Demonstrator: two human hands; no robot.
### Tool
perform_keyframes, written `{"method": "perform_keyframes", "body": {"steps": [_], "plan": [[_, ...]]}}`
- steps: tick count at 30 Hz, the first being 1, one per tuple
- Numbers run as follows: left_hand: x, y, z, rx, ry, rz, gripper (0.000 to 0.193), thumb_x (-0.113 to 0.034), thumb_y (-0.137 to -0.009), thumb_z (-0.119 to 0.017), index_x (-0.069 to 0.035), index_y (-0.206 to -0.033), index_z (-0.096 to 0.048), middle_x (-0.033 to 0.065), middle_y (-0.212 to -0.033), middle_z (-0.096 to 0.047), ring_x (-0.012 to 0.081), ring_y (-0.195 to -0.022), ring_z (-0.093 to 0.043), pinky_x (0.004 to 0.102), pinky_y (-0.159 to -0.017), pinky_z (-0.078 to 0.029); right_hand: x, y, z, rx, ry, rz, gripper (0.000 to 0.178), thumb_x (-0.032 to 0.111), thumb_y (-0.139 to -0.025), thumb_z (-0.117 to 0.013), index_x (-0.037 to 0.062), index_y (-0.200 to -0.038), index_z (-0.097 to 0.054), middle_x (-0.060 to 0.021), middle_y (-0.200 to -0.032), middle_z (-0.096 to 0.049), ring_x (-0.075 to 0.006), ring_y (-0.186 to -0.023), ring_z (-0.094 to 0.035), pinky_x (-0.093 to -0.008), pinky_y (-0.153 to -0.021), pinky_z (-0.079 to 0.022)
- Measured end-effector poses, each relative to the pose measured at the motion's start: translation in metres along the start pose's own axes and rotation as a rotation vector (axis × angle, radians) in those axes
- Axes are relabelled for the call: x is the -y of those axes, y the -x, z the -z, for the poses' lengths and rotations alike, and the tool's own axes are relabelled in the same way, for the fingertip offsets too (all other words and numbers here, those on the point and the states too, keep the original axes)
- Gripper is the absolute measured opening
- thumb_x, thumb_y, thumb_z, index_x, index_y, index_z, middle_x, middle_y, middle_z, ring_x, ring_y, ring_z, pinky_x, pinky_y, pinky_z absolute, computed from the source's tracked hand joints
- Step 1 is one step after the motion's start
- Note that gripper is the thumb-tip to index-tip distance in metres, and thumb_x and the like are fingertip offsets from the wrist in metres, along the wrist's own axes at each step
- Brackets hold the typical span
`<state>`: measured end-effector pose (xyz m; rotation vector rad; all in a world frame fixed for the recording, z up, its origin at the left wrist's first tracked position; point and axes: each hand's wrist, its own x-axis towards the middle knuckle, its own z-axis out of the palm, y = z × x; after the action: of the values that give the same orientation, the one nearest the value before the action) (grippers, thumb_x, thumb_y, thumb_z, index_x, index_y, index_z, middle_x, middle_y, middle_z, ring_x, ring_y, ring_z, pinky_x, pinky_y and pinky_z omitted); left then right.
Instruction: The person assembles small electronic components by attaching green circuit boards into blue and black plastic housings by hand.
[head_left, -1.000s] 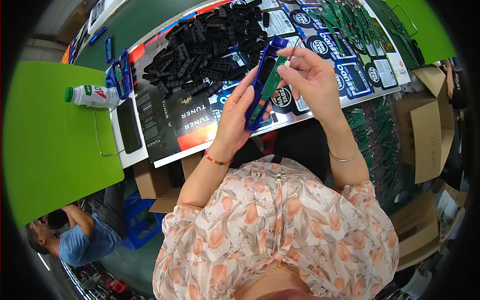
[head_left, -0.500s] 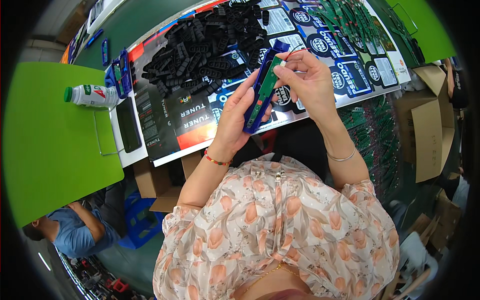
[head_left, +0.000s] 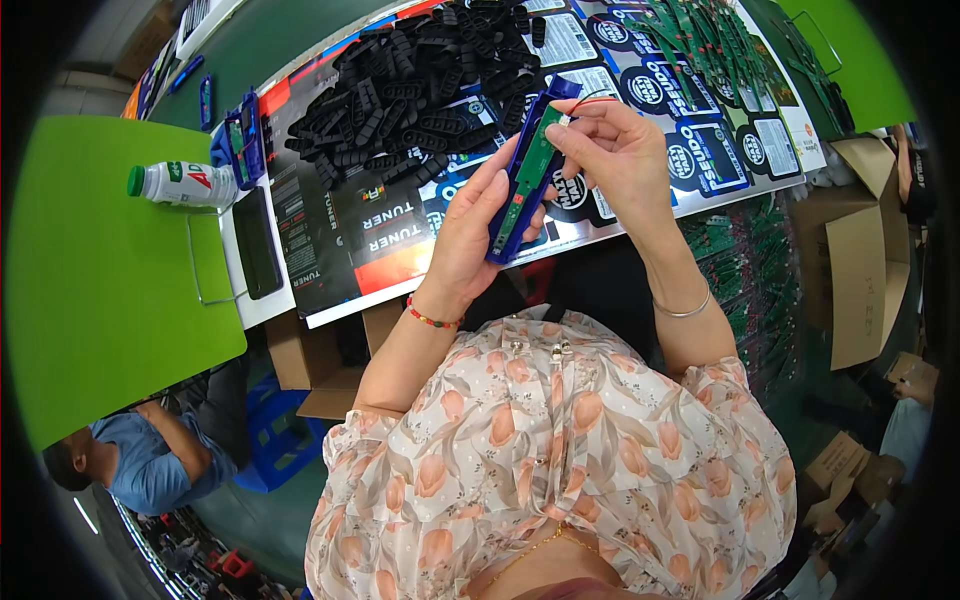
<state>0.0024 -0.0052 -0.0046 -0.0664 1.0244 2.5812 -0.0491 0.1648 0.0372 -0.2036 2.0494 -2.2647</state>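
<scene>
My left hand [head_left: 468, 228] is wrapped round a long blue plastic housing [head_left: 505, 240], tilted with its far end to the right. Inside the housing lies a narrow green circuit board [head_left: 533, 168], with a small red part near its middle. My right hand [head_left: 618, 155] pinches at the board's far end, thumb over the board and fingers curled behind. Thin red and dark wires [head_left: 592, 100] come out there above my fingers. What exactly sits between the right fingertips is partly hidden.
Black rubber keypads [head_left: 400, 95] lie heaped beyond my hands. Many green circuit boards [head_left: 705, 45] are piled at the far right, more beside the table's right edge. Left are a phone [head_left: 258, 245], a white bottle [head_left: 185, 186] and other blue housings [head_left: 243, 140]. A cardboard box [head_left: 858, 265] stands right; a person [head_left: 150, 455] sits lower left.
Both hands keep nearly the same place and grip. The right thumb has shifted slightly at the board's far end, and the view has moved a little.
</scene>
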Motion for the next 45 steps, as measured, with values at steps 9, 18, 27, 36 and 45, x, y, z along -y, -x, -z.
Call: {"method": "perform_keyframes", "body": {"steps": [9,18,27,36,45], "plan": [[-0.003,-0.001,-0.001,-0.017,-0.025,-0.004,0.055,-0.027,-0.102,-0.049,-0.006,-0.150,-0.031,0.0158,-0.103,-0.062,0.0149,-0.075,-0.059,0.0253,-0.063,-0.050,-0.004,0.002,-0.001,0.072,-0.026,0.001,0.032,0.004,-0.086,-0.071,-0.0030,-0.116,-0.059,-0.0058,-0.076,-0.068,-0.0065,-0.061,-0.063,-0.0174,-0.054,-0.048],[-0.007,-0.003,-0.001,-0.043,-0.051,-0.021,0.055,-0.027,-0.102,-0.050,-0.006,-0.150,-0.033,0.0124,-0.104,-0.061,0.0143,-0.077,-0.059,0.0253,-0.065,-0.052,-0.007,-0.003,0.001,0.125,-0.004,-0.010,0.042,0.003,-0.085,-0.070,-0.0026,-0.122,-0.051,-0.0068,-0.076,-0.068,-0.0088,-0.064,-0.065,-0.0194,-0.057,-0.052],[-0.003,-0.002,0.000,-0.071,-0.025,0.005,0.048,-0.023,-0.104,-0.044,-0.010,-0.150,-0.034,0.0148,-0.103,-0.064,0.0152,-0.075,-0.060,0.0274,-0.065,-0.051,-0.010,-0.001,-0.004,0.085,-0.006,-0.001,0.035,0.003,-0.086,-0.069,-0.0038,-0.117,-0.053,-0.0057,-0.072,-0.068,-0.0062,-0.060,-0.062,-0.0183,-0.053,-0.049],[-0.003,-0.001,0.001,-0.030,0.027,0.017,0.047,-0.023,-0.105,-0.043,-0.011,-0.149,-0.035,0.0176,-0.105,-0.064,0.0156,-0.075,-0.059,0.0270,-0.066,-0.050,-0.010,-0.001,0.001,0.107,-0.024,-0.022,0.032,0.004,-0.088,-0.068,-0.0030,-0.116,-0.055,-0.0059,-0.071,-0.068,-0.0033,-0.059,-0.058,-0.0168,-0.050,-0.041],[-0.003,-0.002,0.004,0.023,0.096,0.002,0.060,-0.026,-0.101,-0.051,-0.007,-0.152,-0.027,0.0176,-0.112,-0.059,0.0165,-0.083,-0.059,0.0262,-0.069,-0.052,-0.013,0.000,0.003,0.041,0.012,-0.010,0.030,0.004,-0.086,-0.070,-0.0029,-0.113,-0.058,-0.0050,-0.075,-0.069,-0.0026,-0.063,-0.059,-0.0151,-0.055,-0.043]]}}
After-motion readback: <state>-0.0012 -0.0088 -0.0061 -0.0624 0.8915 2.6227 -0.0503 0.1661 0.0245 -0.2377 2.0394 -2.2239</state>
